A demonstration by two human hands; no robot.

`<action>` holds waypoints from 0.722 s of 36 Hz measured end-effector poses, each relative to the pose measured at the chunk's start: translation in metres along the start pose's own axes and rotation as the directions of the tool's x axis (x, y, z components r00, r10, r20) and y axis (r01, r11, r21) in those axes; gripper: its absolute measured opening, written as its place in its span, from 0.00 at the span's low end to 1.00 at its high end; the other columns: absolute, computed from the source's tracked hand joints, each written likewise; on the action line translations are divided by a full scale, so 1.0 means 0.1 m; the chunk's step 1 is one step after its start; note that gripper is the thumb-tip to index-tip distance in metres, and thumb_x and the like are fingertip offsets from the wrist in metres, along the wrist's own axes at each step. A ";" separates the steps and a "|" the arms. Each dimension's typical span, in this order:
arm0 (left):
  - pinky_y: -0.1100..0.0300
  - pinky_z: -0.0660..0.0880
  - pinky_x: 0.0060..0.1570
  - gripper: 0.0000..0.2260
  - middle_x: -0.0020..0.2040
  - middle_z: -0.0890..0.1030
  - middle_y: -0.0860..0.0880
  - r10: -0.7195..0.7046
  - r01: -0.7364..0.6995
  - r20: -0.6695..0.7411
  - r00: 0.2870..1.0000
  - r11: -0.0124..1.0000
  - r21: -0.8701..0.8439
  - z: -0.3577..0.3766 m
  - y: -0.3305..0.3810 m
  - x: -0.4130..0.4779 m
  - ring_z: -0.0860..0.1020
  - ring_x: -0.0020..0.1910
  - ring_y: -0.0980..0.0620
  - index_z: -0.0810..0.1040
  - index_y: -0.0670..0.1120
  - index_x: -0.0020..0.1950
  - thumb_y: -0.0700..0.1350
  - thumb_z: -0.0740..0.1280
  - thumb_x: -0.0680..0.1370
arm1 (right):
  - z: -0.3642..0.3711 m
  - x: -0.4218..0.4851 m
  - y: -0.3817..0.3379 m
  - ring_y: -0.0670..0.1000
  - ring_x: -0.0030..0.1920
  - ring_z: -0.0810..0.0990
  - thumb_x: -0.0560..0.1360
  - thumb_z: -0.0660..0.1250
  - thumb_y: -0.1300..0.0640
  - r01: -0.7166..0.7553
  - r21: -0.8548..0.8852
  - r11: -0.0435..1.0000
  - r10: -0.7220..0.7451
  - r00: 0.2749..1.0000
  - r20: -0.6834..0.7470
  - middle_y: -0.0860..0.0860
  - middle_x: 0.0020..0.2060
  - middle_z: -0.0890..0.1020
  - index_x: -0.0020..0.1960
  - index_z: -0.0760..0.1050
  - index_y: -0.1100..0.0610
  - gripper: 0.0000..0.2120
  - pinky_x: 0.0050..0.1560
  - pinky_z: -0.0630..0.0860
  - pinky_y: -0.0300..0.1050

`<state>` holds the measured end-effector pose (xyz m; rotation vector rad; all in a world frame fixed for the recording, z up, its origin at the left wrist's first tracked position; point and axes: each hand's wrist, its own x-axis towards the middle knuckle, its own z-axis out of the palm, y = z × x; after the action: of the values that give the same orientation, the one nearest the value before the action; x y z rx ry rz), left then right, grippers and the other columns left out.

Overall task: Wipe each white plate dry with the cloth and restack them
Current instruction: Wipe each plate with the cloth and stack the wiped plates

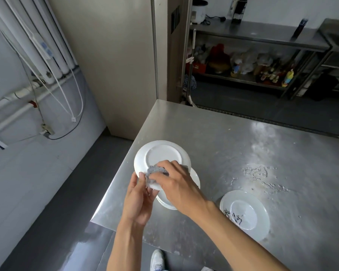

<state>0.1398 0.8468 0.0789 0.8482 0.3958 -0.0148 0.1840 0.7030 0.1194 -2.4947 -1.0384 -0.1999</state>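
Steel table point(243, 153); stack point(196, 178) mostly behind right hand point(176, 184)

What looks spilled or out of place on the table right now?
Water droplets lie spattered on the steel table beyond the lone plate. That plate, apart from the stack, bears dark markings; stain or print, I cannot tell. The held plate and cloth look fine.

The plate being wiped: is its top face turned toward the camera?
No, the plate shows its raised foot ring, so its underside faces the camera while the right hand presses the grey cloth on it.
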 end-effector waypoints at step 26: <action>0.50 0.82 0.50 0.16 0.58 0.84 0.44 -0.137 0.054 0.203 0.970 0.927 0.370 0.12 0.13 -0.03 0.82 0.52 0.46 0.81 0.55 0.67 0.53 0.69 0.80 | -0.29 0.09 0.60 0.57 0.58 0.76 0.79 0.64 0.67 -0.272 0.216 0.938 0.318 0.922 -0.220 0.51 0.58 0.75 0.62 0.80 0.53 0.16 0.59 0.75 0.48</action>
<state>0.1432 0.8466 0.0964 1.1785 0.2210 -0.2814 0.2334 0.6581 0.1285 -2.3470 -0.5419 -0.3056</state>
